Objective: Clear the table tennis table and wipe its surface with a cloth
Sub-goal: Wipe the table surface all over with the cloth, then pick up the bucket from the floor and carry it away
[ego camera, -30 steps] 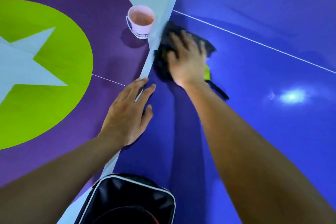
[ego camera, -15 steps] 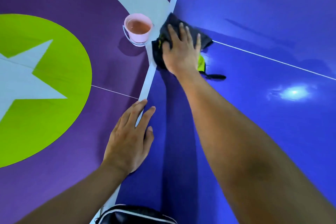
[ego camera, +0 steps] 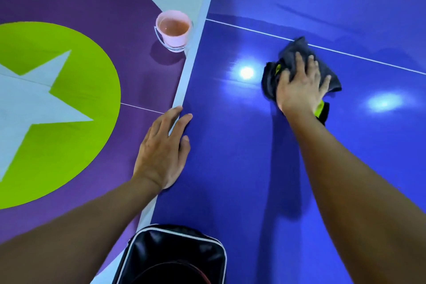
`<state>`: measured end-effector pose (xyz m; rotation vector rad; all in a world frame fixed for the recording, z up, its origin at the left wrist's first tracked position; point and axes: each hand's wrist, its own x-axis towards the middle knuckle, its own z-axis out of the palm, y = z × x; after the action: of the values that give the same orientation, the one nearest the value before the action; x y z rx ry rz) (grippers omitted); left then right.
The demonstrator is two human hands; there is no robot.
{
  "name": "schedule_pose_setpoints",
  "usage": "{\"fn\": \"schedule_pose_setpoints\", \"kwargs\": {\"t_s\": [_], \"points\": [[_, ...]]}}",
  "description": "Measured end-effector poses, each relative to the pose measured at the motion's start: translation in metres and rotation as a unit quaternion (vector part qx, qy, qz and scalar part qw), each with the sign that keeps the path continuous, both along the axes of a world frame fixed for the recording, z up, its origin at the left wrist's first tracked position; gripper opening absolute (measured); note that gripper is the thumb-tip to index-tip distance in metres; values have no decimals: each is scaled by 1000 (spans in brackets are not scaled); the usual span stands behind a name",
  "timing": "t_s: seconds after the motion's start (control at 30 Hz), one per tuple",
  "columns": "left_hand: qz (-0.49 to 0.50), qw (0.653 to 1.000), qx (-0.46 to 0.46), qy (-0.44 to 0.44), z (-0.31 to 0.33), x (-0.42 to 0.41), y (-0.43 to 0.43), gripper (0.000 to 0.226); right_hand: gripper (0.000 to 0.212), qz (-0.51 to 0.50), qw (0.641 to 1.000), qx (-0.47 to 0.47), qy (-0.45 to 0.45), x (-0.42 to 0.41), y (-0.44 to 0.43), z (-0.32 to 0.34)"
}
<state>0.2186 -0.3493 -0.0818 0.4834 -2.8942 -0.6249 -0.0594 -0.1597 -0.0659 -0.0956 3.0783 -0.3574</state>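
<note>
The blue table tennis table (ego camera: 230, 168) fills the right half of the head view, with a white edge band along its left side and a thin white centre line. A dark grey cloth (ego camera: 292, 57) with a yellow-green patch lies crumpled on the table just below that line. My right hand (ego camera: 299, 85) presses flat on the cloth with spread fingers. My left hand (ego camera: 164, 150) rests flat on the table's white left edge, fingers straight.
A pink bucket (ego camera: 174, 30) holding liquid stands on the purple floor beside the table's left edge. A black bag (ego camera: 175, 258) with white piping hangs at the bottom centre. The floor shows a green circle with a white star.
My right hand has slid the cloth from the table's left edge near the bucket rightward and toward me across the blue surface. My left hand has stayed on the edge.
</note>
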Motion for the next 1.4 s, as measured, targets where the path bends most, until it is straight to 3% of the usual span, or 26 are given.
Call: {"fn": "schedule_pose_setpoints", "kwargs": {"t_s": [0.07, 0.23, 0.4, 0.57, 0.7, 0.8, 0.97, 1.1, 1.4], "points": [[-3, 1000, -3, 2, -1, 0, -1, 44, 61, 29, 999, 14, -9, 18, 1, 1], [-6, 999, -26, -20, 8, 1, 0, 45, 62, 209, 978, -18, 6, 134, -30, 3], [-47, 994, -58, -78, 30, 5, 0, 48, 64, 267, 963, -18, -12, 234, -2, 6], [-16, 993, -8, -118, 63, 23, 8, 38, 73, 312, 944, -68, -88, 232, 30, 25], [8, 992, 38, -121, 86, 45, 17, 32, 99, 369, 917, 5, -148, 217, 46, 41], [14, 991, 56, -120, 104, 66, 20, 30, 95, 355, 920, 22, -162, 215, 37, 50], [10, 991, 27, -132, 131, 105, 19, 29, 57, 309, 945, 23, -106, 217, 14, 61], [4, 993, -10, -116, 157, 131, 7, 28, 42, 274, 956, 59, -92, 219, -2, 74], [-21, 998, -2, -60, 206, 211, -50, 28, 43, 171, 984, -22, 38, 304, -31, 154]]}}
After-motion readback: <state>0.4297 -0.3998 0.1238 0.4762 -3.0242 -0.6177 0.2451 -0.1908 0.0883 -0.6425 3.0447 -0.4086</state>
